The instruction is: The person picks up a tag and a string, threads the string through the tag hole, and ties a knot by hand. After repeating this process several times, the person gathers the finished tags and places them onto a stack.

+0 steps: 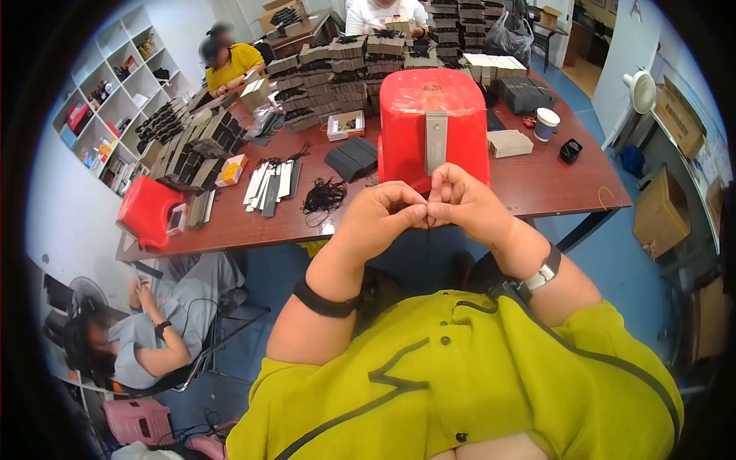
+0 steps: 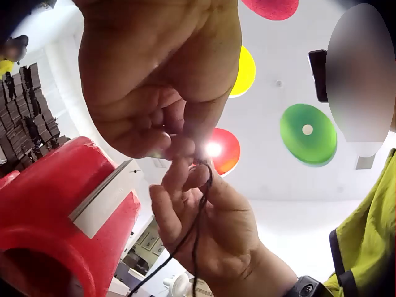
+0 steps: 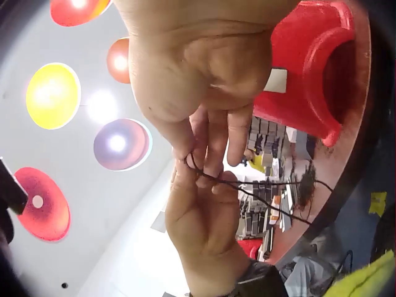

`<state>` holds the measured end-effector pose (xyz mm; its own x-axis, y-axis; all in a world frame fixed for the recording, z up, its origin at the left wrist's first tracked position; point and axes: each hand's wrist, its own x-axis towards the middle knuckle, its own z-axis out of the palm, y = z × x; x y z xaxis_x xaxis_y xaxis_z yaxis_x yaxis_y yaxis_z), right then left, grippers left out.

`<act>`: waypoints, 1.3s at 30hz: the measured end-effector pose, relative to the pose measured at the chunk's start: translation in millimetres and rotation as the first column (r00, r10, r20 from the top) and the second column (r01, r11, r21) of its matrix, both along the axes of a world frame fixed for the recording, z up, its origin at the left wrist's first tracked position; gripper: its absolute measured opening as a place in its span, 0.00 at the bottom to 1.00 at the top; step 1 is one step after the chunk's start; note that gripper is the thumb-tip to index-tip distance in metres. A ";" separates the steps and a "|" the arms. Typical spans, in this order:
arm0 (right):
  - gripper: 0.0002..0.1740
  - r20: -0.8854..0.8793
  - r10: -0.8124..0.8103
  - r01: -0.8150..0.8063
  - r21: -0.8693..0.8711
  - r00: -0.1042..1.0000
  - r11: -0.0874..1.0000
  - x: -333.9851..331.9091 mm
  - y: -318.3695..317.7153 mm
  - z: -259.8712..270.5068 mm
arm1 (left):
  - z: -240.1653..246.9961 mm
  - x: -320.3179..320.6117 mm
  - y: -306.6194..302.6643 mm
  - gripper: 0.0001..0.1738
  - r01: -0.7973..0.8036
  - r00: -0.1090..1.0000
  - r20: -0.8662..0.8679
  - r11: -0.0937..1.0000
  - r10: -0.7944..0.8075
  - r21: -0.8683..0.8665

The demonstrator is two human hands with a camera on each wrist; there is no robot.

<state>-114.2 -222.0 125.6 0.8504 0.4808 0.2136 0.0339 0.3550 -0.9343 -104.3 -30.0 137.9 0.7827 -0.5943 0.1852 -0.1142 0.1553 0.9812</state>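
Observation:
In the head view my left hand [image 1: 383, 218] and right hand [image 1: 477, 211] meet fingertip to fingertip in front of a red plastic stool [image 1: 395, 115] on the table. Both pinch a thin black cord [image 2: 203, 201] between thumb and index finger. From the pinch, two strands of the cord [image 3: 260, 199] hang down, as the wrist views show. The fingertips hide the part of the cord being held. Flat against the stool's side is a narrow grey strip [image 1: 435, 146], just beyond my hands.
A tangle of black cords [image 1: 324, 197] lies left on the brown table [image 1: 552, 180], near white and grey strips [image 1: 268, 188]. Tall stacks of grey pieces [image 1: 330, 77] stand behind. At right are a small box [image 1: 510, 143] and paper cup [image 1: 546, 126]. One person [image 1: 165, 337] sits at left.

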 end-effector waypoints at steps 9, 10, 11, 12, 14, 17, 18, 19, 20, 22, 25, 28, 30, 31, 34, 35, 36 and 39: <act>0.05 -0.455 -0.111 0.173 0.096 0.883 0.980 15.2 13.4 -35.5 | -51.0 27.8 -13.9 0.05 -0.229 0.941 -0.268 0.972 0.206 -0.056; 0.06 -0.457 -0.180 0.209 0.013 0.871 0.978 16.1 13.1 -35.7 | -53.9 30.2 -14.4 0.05 -0.229 0.941 -0.268 0.972 0.206 -0.056; 0.06 -0.457 -0.180 0.208 0.012 0.871 0.978 15.8 12.8 -34.8 | -56.4 31.7 -14.8 0.04 -0.249 0.929 -0.300 0.965 0.216 -0.079; 0.06 -0.397 -0.236 0.230 -0.064 0.887 0.971 14.8 12.9 -33.3 | -57.1 31.6 -15.3 0.03 -0.272 0.916 -0.333 0.957 0.225 -0.100; 0.07 -0.332 -0.283 0.251 -0.137 0.900 0.958 13.7 14.7 -34.3 | -57.2 29.5 -18.0 0.04 -0.302 0.911 -0.330 0.946 0.249 -0.120; 0.08 -0.047 -0.369 0.345 -0.264 0.928 0.901 12.9 17.9 -38.1 | -60.6 27.2 -23.1 0.04 -0.347 0.907 -0.306 0.924 0.288 -0.159; 0.08 0.005 -0.403 0.389 -0.273 0.915 0.880 12.2 17.8 -37.8 | -61.2 25.7 -24.8 0.05 -0.362 0.909 -0.286 0.915 0.303 -0.180; 0.09 0.057 -0.436 0.434 -0.280 0.898 0.857 11.8 17.8 -37.6 | -61.1 23.8 -26.4 0.05 -0.362 0.909 -0.286 0.915 0.304 -0.179; 0.09 0.057 -0.436 0.434 -0.278 0.898 0.857 12.0 18.4 -38.3 | -60.2 21.5 -27.8 0.05 -0.368 0.908 -0.285 0.908 0.306 -0.199; 0.07 0.032 -0.460 0.457 -0.197 0.887 0.868 13.3 19.4 -41.2 | -58.9 20.2 -28.2 0.05 -0.374 0.909 -0.282 0.901 0.308 -0.219; 0.09 0.093 -0.416 0.423 -0.333 0.904 0.843 15.1 13.4 -44.9 | -58.3 20.0 -28.4 0.05 -0.417 0.896 -0.265 0.881 0.356 -0.224; 0.10 0.128 -0.439 0.457 -0.259 0.889 0.851 11.8 15.8 -40.6 | -56.5 18.4 -29.2 0.05 -0.419 0.899 -0.228 0.886 0.374 -0.200; 0.09 0.091 -0.399 0.409 -0.242 0.912 0.880 9.6 17.4 -36.5 | -55.0 16.7 -29.0 0.04 -0.380 0.921 -0.164 0.909 0.354 -0.173; 0.09 0.054 -0.358 0.361 -0.223 0.932 0.906 8.9 18.0 -35.4 | -54.5 16.4 -28.6 0.04 -0.381 0.920 -0.165 0.909 0.355 -0.172; 0.09 0.073 -0.362 0.369 -0.241 0.929 0.898 7.4 17.3 -35.4 | -53.7 16.8 -27.6 0.04 -0.383 0.922 -0.125 0.908 0.366 -0.170; 0.09 0.073 -0.362 0.369 -0.241 0.929 0.898 6.8 17.4 -34.4 | -53.5 17.2 -27.1 0.04 -0.386 0.920 -0.144 0.905 0.365 -0.178; 0.08 0.066 -0.362 0.367 -0.224 0.930 0.903 5.8 17.7 -33.4 | -53.5 17.3 -26.7 0.04 -0.390 0.917 -0.163 0.902 0.363 -0.186; 0.07 0.016 -0.358 0.355 -0.185 0.934 0.916 6.2 16.8 -35.4 | -54.8 17.4 -26.9 0.04 -0.392 0.916 -0.176 0.898 0.361 -0.201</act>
